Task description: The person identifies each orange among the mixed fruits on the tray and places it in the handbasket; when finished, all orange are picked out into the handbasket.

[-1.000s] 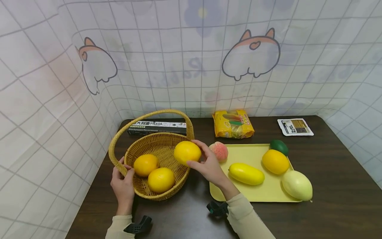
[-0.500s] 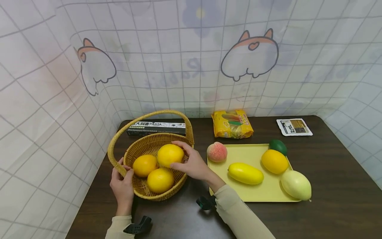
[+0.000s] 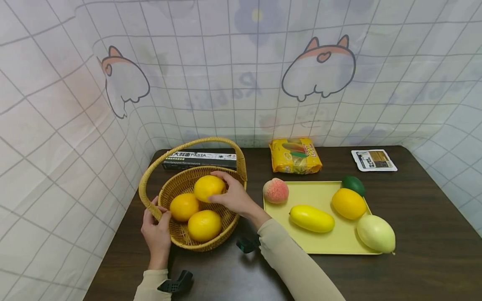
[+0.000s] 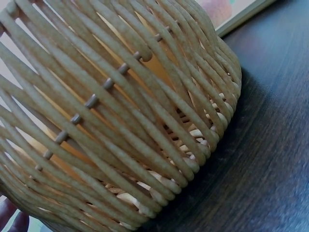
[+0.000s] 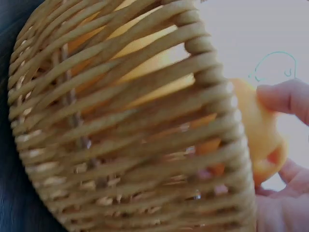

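A wicker basket [image 3: 205, 248] with a tall arched handle stands at the left of the table. My left hand [image 3: 156, 234] grips its left side where the handle meets the rim; in the left wrist view the woven wall [image 4: 111, 96] fills most of the picture. With my right hand [image 3: 237, 198] I hold a yellow lemon [image 3: 208, 188] inside the basket's opening, thumb on the near side and fingers behind. In the right wrist view that lemon [image 5: 256, 130] shows past the rim. Two more yellow-orange fruits, one at the left [image 3: 184, 207] and one nearer [image 3: 204, 225], lie in the basket.
On the right, a pale yellow tray [image 3: 308, 188] bears a peach [image 3: 276, 191], a long yellow fruit [image 3: 311, 218], another lemon [image 3: 348, 203], a green fruit [image 3: 354, 185] and a pale melon [image 3: 375, 234]. Behind are a pasta box [image 3: 199, 160], a yellow packet [image 3: 295, 156] and a white pouch [image 3: 374, 160].
My right hand has carried the lemon leftward from above the basket's right side to over its middle, toward the back. My left hand has stayed on the basket.
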The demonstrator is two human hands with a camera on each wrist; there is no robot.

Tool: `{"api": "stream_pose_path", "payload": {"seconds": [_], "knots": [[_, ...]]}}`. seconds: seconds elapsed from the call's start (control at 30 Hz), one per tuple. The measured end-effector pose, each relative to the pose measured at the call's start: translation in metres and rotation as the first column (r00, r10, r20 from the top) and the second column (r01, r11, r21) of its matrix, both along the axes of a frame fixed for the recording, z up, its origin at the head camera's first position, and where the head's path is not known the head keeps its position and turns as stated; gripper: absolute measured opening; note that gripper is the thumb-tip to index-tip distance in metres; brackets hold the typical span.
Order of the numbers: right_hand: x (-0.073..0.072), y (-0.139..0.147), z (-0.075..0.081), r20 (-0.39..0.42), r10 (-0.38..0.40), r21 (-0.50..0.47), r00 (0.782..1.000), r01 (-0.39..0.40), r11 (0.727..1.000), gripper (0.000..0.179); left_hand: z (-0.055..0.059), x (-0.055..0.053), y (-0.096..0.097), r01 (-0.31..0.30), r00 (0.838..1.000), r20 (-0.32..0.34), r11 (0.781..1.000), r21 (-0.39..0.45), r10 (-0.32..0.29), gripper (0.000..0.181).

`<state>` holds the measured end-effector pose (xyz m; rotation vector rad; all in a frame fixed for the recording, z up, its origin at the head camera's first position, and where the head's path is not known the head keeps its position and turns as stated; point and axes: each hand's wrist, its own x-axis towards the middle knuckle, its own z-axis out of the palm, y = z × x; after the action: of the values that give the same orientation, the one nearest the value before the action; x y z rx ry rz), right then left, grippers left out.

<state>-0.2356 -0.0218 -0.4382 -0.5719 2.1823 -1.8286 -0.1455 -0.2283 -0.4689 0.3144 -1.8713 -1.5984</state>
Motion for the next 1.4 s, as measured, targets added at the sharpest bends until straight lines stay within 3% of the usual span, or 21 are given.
{"api": "stream_pose_path", "payload": {"seconds": [0.33,0.4,0.67,1.0,1.2,1.4], "knots": [[-0.003,-0.013,-0.004,0.049,-0.037,0.021,0.998,0.036,0.999,0.071,-0.004,-0.002,-0.003,0.004,1.000,-0.003,1.000,0.010,-0.004,0.015],[0.000,-0.015,0.003,0.059,-0.053,0.028,0.997,0.051,0.998,0.070,-0.011,-0.006,-0.006,0.001,1.000,-0.001,1.000,0.009,-0.001,0.015],[-0.006,-0.023,-0.005,0.078,-0.141,0.096,0.987,0.133,0.986,0.069,0.004,-0.001,0.002,0.005,1.000,-0.008,1.000,-0.004,-0.005,0.016],[-0.009,-0.028,-0.011,0.093,-0.155,0.215,0.984,0.132,0.968,0.068,-0.031,-0.014,-0.016,-0.011,1.000,0.019,1.000,0.009,0.011,0.013],[-0.009,-0.029,-0.011,0.141,-0.159,0.233,0.977,0.123,0.965,0.069,-0.034,-0.014,-0.018,-0.005,1.000,0.004,1.000,0.023,0.005,0.011],[-0.010,-0.031,-0.010,0.134,-0.183,0.273,0.974,0.142,0.952,0.066,-0.032,-0.015,-0.017,0.000,1.000,0.007,1.000,0.021,0.000,0.012]]}}
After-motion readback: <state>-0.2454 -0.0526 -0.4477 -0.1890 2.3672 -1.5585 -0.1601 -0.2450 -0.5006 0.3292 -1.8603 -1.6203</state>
